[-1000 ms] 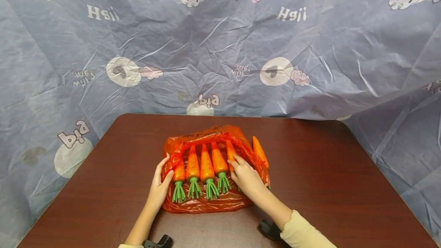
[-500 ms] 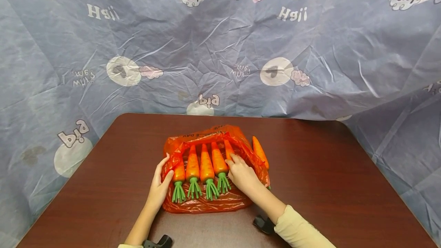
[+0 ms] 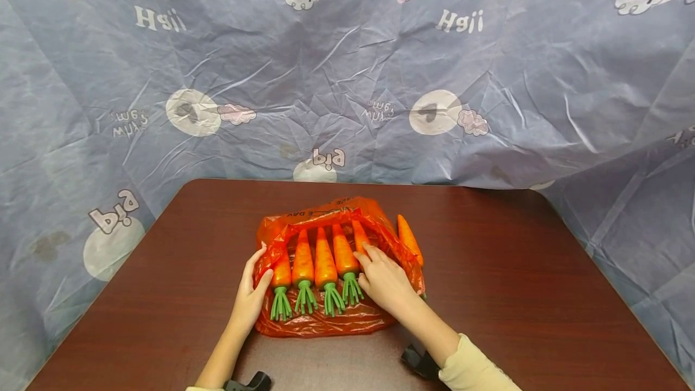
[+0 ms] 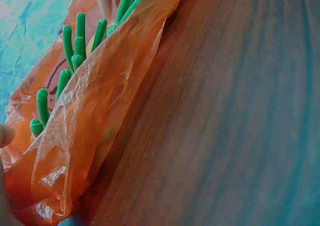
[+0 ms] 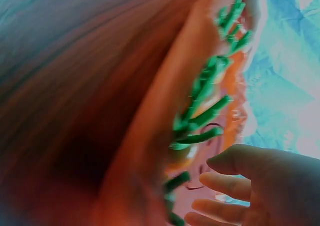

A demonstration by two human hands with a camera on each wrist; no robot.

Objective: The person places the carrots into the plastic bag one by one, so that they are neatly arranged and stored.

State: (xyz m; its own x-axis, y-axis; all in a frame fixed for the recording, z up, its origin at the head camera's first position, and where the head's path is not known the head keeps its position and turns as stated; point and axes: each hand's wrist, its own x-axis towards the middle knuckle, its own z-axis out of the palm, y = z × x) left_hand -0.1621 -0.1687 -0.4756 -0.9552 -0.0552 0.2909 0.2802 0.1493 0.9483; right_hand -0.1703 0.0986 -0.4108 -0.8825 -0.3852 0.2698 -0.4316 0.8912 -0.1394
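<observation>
An orange-red plastic bag (image 3: pixel 320 326) lies with its mouth towards me. Inside, several carrots with stubby green tops lie side by side, among them a left carrot (image 3: pixel 282 273) and a middle carrot (image 3: pixel 326 261). My left hand (image 3: pixel 251 294) grips the bag's left side, thumb over its rim beside the left carrot. My right hand (image 3: pixel 387 279) is at the mouth's right side, fingertips at the rightmost carrot inside (image 3: pixel 359 235); it hides that carrot's lower part. In the right wrist view, its fingers (image 5: pixel 227 186) are loosely extended beside green stems (image 5: pixel 176 181).
Another carrot (image 3: pixel 408 237) lies along the bag's right side, apparently outside it. The brown wooden table (image 3: pixel 505 276) extends to both sides. A blue-grey printed cloth (image 3: pixel 326 65) hangs behind the table.
My right hand has shifted slightly left along the rightmost carrot inside the bag, and its fingers have loosened a little. My left hand and the other carrots stay where they were.
</observation>
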